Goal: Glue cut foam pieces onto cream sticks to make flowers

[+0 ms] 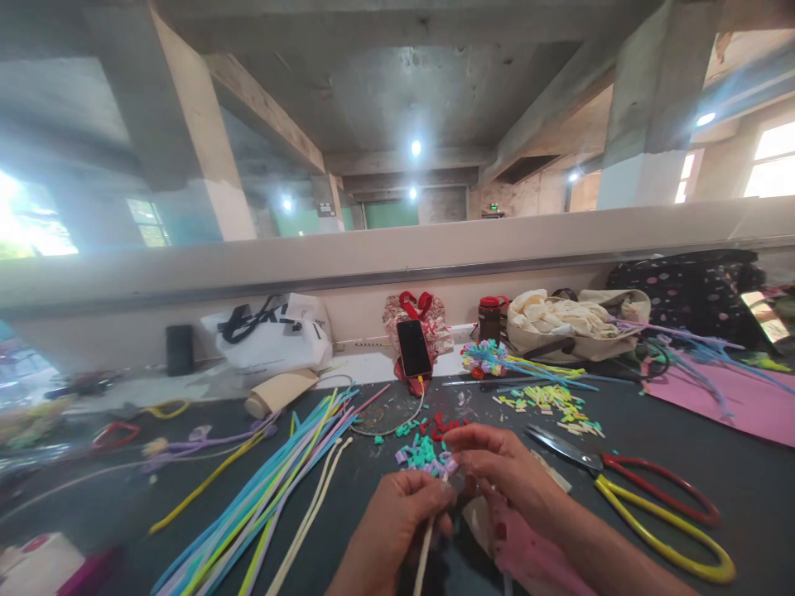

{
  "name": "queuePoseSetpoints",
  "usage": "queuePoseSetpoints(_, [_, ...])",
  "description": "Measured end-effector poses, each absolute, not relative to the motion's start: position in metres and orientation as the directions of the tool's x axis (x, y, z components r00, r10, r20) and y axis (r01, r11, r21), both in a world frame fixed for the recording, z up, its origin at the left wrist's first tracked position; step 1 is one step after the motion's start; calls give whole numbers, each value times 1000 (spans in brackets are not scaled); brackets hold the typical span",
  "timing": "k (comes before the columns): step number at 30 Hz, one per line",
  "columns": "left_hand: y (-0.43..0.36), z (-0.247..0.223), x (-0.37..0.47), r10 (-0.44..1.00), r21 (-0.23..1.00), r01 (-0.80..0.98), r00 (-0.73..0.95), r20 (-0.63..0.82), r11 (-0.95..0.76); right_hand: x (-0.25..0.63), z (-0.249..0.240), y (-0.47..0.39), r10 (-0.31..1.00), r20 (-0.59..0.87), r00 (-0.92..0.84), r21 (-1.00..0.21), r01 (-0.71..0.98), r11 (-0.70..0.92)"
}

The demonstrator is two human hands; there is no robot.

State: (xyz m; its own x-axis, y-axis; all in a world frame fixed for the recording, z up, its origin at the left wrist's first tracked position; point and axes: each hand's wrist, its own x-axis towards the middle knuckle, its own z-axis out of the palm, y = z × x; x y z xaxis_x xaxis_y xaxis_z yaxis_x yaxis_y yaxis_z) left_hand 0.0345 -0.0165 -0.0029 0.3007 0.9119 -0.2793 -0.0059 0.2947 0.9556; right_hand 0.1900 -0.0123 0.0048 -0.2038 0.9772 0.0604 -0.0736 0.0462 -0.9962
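My left hand (405,517) pinches a cream fuzzy stem, like a pipe cleaner (423,559), between thumb and forefinger; its lower end hangs towards me. Close beside its upper end, my right hand (506,472) has its fingers curled, their tips by a small lilac piece (448,465). Whether those fingertips grip anything is hidden. Just beyond both hands lies a pile of short teal cut pieces (421,451) mixed with lilac ones, and some red pieces (440,426). Red-and-yellow-handled scissors (599,463) rest with blades part open, right of my right hand.
Long coloured stems (267,488) spread on the left, with cream stems (310,517) alongside. Yellow cut pieces (550,399) lie behind the scissors. A phone (413,348) leans against a patterned bag (444,323) by the partition. Right of it stand a red-lidded bottle (488,319) and a cloth bag (596,343).
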Motion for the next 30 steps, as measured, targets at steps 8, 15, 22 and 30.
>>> queuePoseSetpoints(8, [-13, -7, 33, 887, 953, 4, 365, -285, 304, 196, -1, -11, 915, 193, -354, -975, 38, 220])
queuePoseSetpoints(15, [-12, -12, 33, 887, 956, 4, 372, -275, 294, 195, 0, -11, 921, 205, -330, -971, 47, 233])
queuePoseSetpoints(22, [-13, -9, 34, 892, 958, 5, 364, -269, 287, 194, 0, -12, 931, 189, -313, -971, 81, 225])
queuePoseSetpoints(30, [-13, -6, 35, 939, 981, -21, 293, -180, 195, 194, 0, -12, 937, 175, -301, -971, 106, 216])
